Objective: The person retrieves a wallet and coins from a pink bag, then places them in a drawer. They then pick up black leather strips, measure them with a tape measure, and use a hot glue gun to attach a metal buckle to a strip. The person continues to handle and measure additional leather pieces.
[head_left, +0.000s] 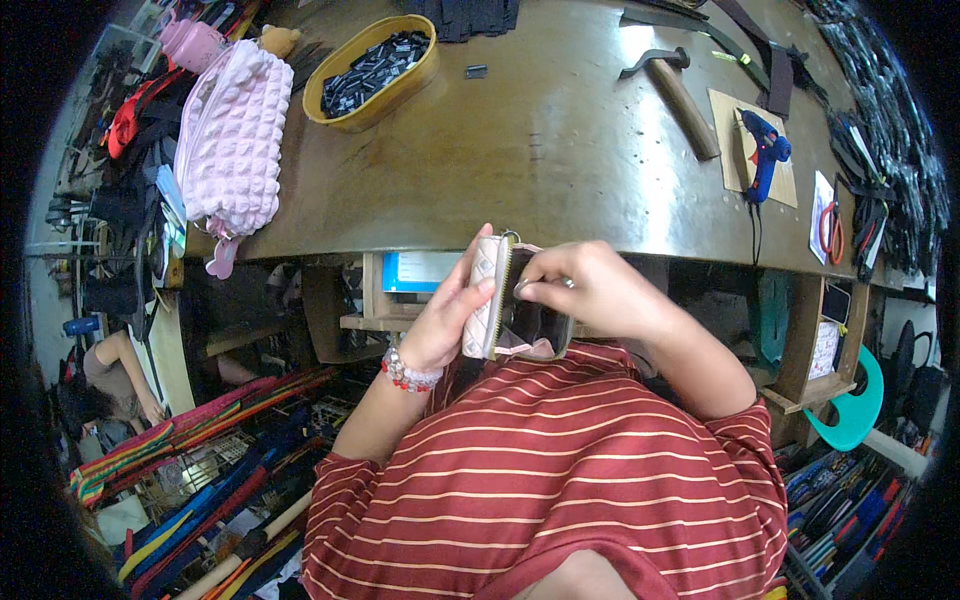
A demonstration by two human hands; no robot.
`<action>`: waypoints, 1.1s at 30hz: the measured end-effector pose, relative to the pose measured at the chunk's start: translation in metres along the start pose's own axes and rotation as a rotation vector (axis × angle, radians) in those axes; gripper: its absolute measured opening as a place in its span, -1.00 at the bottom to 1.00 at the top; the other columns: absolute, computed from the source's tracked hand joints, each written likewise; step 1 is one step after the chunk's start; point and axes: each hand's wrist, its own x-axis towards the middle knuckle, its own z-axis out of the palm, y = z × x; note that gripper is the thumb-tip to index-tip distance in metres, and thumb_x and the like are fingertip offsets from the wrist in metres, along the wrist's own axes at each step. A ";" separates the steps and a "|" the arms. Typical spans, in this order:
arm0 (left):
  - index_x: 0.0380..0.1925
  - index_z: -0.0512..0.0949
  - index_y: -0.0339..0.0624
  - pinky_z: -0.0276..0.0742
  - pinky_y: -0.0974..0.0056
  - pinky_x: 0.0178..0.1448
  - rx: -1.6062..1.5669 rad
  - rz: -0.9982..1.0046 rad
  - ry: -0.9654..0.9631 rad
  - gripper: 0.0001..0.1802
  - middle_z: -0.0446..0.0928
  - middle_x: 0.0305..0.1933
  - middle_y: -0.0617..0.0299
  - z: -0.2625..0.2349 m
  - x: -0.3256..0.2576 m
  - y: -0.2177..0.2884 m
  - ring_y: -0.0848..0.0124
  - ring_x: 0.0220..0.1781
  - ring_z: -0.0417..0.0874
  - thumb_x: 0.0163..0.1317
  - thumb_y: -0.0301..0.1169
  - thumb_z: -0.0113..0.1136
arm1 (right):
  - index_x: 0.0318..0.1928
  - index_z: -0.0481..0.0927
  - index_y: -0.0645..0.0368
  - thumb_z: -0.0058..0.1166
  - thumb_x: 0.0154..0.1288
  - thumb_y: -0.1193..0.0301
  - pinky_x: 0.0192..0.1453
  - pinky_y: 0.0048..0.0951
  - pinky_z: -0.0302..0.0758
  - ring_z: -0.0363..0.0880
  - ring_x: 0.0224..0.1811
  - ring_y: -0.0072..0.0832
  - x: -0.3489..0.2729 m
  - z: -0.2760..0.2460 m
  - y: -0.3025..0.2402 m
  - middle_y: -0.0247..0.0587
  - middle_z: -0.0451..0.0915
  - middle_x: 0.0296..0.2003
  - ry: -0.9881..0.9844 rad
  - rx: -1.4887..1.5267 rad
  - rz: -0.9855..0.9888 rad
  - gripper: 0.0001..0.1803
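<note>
A pale pink quilted zip wallet [483, 312] is spread wide near the table's front edge, its gold zipper teeth showing along the rim. My left hand [450, 312] grips its left side, thumb on the quilted cover and fingers behind. Over the dark inside of the wallet, my right hand [585, 285] has its thumb and fingers pinched together. What they hold, if anything, is too small to make out. A ring shows on one right-hand finger, and a beaded bracelet circles my left wrist.
On the brown table [480, 170] lie a hammer [685, 105], a blue glue gun [765, 155] on cardboard, and red-handled scissors [832, 232]. A yellow basin [428, 75] of small black pieces stands beside a pink puffy pouch [235, 140]. Another person's arm [130, 370] shows at left.
</note>
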 end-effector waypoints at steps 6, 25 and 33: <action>0.43 -0.12 -0.18 0.11 0.27 0.41 0.007 -0.003 0.001 -0.22 0.16 0.38 0.13 0.001 0.001 0.004 0.38 0.39 0.21 0.31 -0.35 0.03 | -0.25 0.65 0.25 0.08 0.32 0.38 -0.55 -0.66 0.21 0.32 -0.60 -0.75 0.000 -0.021 0.010 -0.34 0.62 -0.45 -0.183 0.678 0.160 -0.82; 0.44 -0.17 -0.17 0.07 0.30 0.41 0.157 0.037 0.014 -0.25 0.13 0.39 0.15 -0.003 -0.002 0.000 0.40 0.39 0.17 0.35 -0.40 -0.03 | -0.39 0.57 0.31 0.02 0.32 0.30 -0.23 -0.37 0.57 0.59 -0.26 -0.37 0.000 -0.007 -0.013 -0.12 0.57 -0.35 -0.060 0.217 -0.017 -0.71; 0.44 -0.12 -0.12 0.09 0.31 0.41 0.303 0.060 0.015 -0.24 0.16 0.38 0.21 -0.006 0.001 -0.006 0.43 0.38 0.19 0.31 -0.40 -0.02 | -0.49 0.64 0.22 0.11 -0.08 0.41 -0.31 -0.34 0.53 0.58 -0.35 -0.30 0.006 0.042 -0.012 -0.12 0.57 -0.42 0.014 -1.063 -0.432 -0.85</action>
